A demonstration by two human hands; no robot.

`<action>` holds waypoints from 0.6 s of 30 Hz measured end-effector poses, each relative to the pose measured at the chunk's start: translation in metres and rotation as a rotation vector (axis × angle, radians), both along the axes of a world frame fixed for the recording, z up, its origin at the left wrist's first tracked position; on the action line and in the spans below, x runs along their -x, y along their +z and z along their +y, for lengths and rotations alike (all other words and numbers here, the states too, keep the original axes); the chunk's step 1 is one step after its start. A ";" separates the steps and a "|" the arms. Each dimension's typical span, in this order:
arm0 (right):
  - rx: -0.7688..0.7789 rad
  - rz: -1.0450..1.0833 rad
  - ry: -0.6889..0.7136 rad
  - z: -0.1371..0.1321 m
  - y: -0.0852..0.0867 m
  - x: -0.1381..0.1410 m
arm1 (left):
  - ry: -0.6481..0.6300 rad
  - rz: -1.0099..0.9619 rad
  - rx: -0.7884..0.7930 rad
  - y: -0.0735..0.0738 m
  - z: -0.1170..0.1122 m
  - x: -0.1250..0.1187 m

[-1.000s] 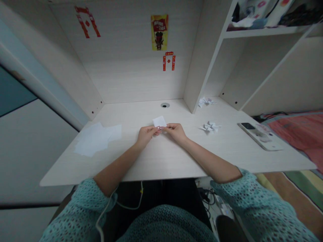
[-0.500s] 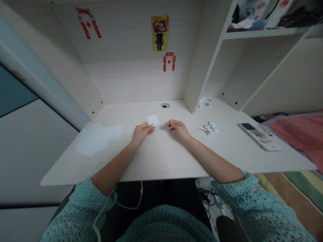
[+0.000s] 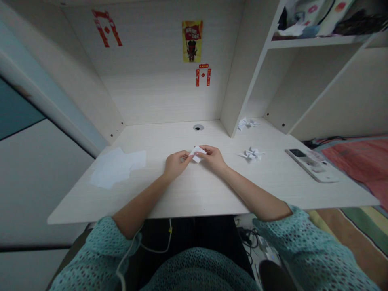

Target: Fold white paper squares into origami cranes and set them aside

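A small white folded paper (image 3: 197, 154) sits between my two hands just above the pale wooden desk (image 3: 194, 194). My left hand (image 3: 176, 163) pinches its left side with curled fingers. My right hand (image 3: 212, 156) pinches its right and top edge. Both hands meet near the middle of the desk. My forearms are bare and the sleeves are teal knit.
Loose white sheets (image 3: 117, 166) lie on the desk's left. A folded white paper figure (image 3: 251, 154) lies right of my hands, another (image 3: 247, 122) in the shelf nook. A white remote-like device (image 3: 313, 163) rests at far right. A cable hole (image 3: 198, 127) is at the back.
Half a second ago only my left hand held the paper, with my right hand apart. Now both hands have come together on it, and the paper sits lower and smaller.
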State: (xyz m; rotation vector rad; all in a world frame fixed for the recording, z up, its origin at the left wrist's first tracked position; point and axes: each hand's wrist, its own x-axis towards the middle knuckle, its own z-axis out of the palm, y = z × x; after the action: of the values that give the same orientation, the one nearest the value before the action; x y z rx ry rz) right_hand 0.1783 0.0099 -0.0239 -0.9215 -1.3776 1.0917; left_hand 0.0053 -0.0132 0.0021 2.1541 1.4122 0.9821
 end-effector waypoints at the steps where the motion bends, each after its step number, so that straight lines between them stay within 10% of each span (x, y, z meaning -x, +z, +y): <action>1: 0.021 0.041 0.019 0.000 0.000 0.000 | -0.004 -0.037 0.019 0.000 0.000 0.000; 18: 0.022 -0.192 0.066 -0.001 -0.002 -0.006 | -0.021 0.144 -0.044 -0.001 0.002 0.006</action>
State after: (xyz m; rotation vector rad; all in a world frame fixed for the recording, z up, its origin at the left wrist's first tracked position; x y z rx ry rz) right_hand 0.1843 0.0090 -0.0260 -1.0242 -1.5650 1.0923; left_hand -0.0004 -0.0110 0.0007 2.3078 1.4424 0.8735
